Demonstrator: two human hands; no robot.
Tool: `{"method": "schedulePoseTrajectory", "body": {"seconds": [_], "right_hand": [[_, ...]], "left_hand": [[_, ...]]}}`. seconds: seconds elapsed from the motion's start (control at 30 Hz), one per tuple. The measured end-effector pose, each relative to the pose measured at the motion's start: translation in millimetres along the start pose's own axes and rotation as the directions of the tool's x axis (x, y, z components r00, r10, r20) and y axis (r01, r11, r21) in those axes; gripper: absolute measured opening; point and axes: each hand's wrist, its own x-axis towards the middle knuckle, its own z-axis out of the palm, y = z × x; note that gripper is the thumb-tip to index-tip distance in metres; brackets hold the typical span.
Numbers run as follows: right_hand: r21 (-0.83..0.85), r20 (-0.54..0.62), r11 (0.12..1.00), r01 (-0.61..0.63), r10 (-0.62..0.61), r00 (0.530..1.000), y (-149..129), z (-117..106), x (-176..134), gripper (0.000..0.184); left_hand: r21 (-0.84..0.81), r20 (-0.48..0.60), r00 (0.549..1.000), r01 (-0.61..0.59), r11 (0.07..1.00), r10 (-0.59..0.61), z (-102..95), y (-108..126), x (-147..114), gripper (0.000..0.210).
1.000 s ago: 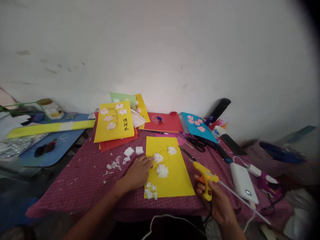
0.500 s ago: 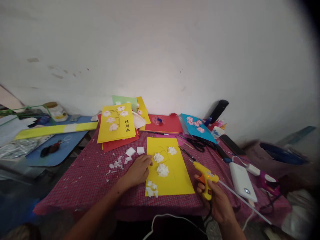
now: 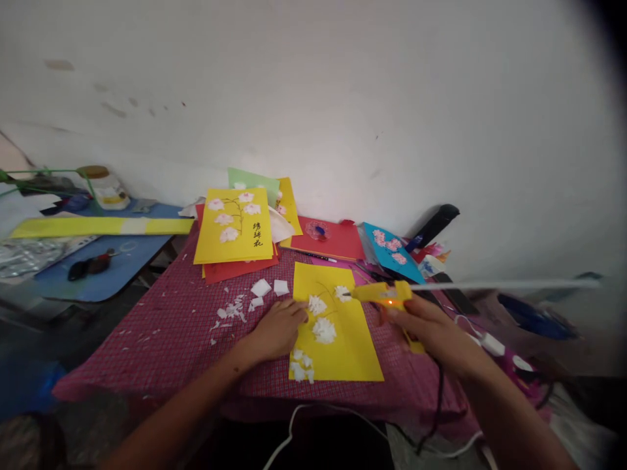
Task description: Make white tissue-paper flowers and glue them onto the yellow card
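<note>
Glue gun (image 3: 379,292) in right hand (image 3: 434,326), nozzle (image 3: 348,295) at 1 white flower (image 3: 341,290)

The head camera overlooks the rectangular yellow paper sheet (image 3: 350,356) from its near side. It faces the flat whitish wall (image 3: 313,98) beyond.

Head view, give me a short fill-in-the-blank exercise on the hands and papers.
The right hand holds a glue gun whose body is coloured ____.
The left hand is by the front yellow sheet, at its ____ edge.
White paper flowers on that sheet number ____.
The blue card bears blossoms coloured ____.
Missing words: yellow; left; three; pink.
</note>
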Motion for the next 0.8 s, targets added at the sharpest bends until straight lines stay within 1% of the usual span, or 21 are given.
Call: {"method": "schedulePoseTrajectory", "body": {"seconds": [0.03,0.1,0.17,0.23,0.33,0.43,0.5,0.57,0.63,0.8], "right_hand": [[-0.064,0.058,0.998,0.023,-0.019,0.998,-13.8,5.4,16.1,0.029],[-0.180,0.177,0.983,0.040,-0.008,0.984,-35.2,20.8,47.6,0.022],[-0.262,0.273,0.965,0.022,0.053,0.960,-48.4,37.8,74.9,0.013],[-0.363,0.329,0.930,0.047,0.081,0.941,-55.9,52.2,96.1,0.008],[-0.542,0.398,0.835,0.091,0.160,0.903,-62.9,66.4,117.3,0.010],[-0.651,0.436,0.750,0.118,0.241,0.867,-67.7,73.7,128.2,0.010],[-0.690,0.443,0.711,0.132,0.271,0.854,-69.5,75.0,130.4,0.009],[-0.713,0.439,0.687,0.139,0.284,0.853,-70.4,73.0,129.3,0.009],[-0.728,0.428,0.669,0.146,0.277,0.860,-71.1,68.5,126.2,0.010],[-0.745,0.436,0.642,0.184,0.259,0.862,-72.6,60.8,118.1,0.014]], "left_hand": [[-0.001,-0.002,1.000,0.004,1.000,-0.004,-0.1,0.3,0.0,0.039],[-0.002,-0.008,1.000,0.008,1.000,-0.008,-0.9,1.0,0.0,0.038],[0.002,-0.007,1.000,0.005,1.000,-0.005,-2.4,1.5,0.0,0.035],[0.014,0.000,1.000,0.003,1.000,-0.003,-3.6,1.3,0.0,0.034],[0.033,0.005,1.000,0.001,0.999,-0.001,-2.8,-0.2,0.2,0.029],[0.046,0.000,1.000,-0.013,0.999,0.013,0.6,-1.9,0.3,0.025],[0.059,-0.004,1.000,-0.018,0.998,0.018,3.1,-2.7,0.4,0.024],[0.076,-0.007,1.000,-0.018,0.997,0.019,5.2,-3.2,0.4,0.023],[0.089,-0.008,1.000,-0.018,0.996,0.018,6.7,-3.6,0.3,0.022],[0.104,-0.021,1.000,-0.020,0.994,0.023,8.3,-3.7,0.4,0.022]]}}
